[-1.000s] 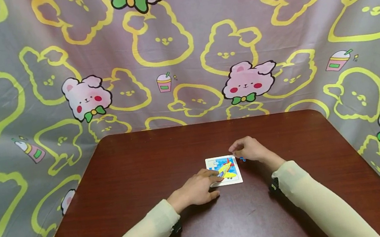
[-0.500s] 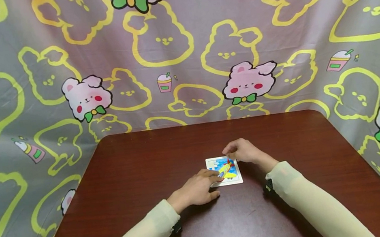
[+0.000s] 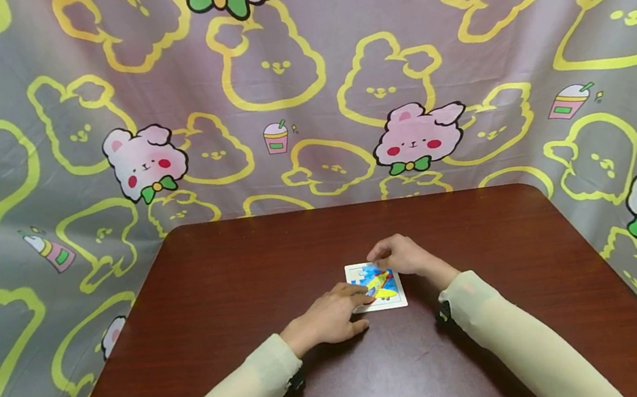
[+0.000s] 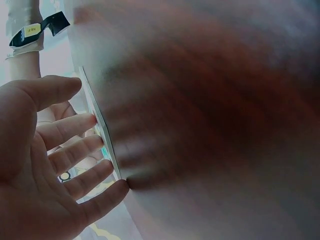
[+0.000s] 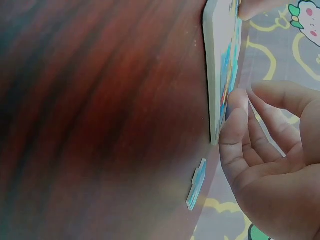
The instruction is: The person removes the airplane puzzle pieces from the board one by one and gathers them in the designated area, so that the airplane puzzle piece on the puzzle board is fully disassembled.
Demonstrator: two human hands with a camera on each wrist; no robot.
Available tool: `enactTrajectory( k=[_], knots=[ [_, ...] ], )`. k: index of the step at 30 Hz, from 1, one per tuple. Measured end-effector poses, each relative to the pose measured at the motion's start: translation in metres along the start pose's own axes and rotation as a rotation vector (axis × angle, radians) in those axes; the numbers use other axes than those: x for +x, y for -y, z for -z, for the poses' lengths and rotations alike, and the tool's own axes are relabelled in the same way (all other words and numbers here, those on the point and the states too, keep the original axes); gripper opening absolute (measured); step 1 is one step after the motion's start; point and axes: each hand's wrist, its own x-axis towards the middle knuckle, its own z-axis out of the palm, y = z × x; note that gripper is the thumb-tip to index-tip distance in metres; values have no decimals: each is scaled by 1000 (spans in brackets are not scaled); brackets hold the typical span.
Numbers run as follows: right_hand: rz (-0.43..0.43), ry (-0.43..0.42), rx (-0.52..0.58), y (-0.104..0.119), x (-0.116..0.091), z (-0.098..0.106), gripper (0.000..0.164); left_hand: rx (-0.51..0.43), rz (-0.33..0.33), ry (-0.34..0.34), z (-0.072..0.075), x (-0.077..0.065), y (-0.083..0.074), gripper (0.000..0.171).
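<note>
A small square jigsaw puzzle (image 3: 391,290) in a white frame shows a yellow airplane on blue sky; pale bare spots show at its upper left. My left hand (image 3: 330,315) rests on its left side with fingers spread, fingertips along the frame (image 4: 102,120) in the left wrist view. Over its upper edge, my right hand (image 3: 404,256) has thumb and fingertips drawn together, pinching a puzzle piece mostly hidden by the fingers. Close below the right hand (image 5: 270,165), a loose blue puzzle piece (image 5: 197,185) lies on the table in the right wrist view.
The puzzle lies on a dark reddish-brown table (image 3: 242,265). A grey curtain (image 3: 294,37) with cartoon bears hangs around the table's back and sides. Black wrist straps (image 3: 296,381) sit by both pale sleeves (image 3: 248,387).
My right hand has moved left from beside the puzzle to over its upper edge. The loose blue piece that showed near it is now hidden in the head view. My left hand stays put.
</note>
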Motion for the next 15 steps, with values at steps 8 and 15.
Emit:
enactTrajectory(
  k=[8, 15],
  knots=[
    [6, 7, -14, 3, 1, -2, 15, 1, 2, 3, 0, 1, 0, 47],
    [1, 16, -6, 4, 1, -3, 16, 1, 0, -4, 1, -1, -1, 46]
  ],
)
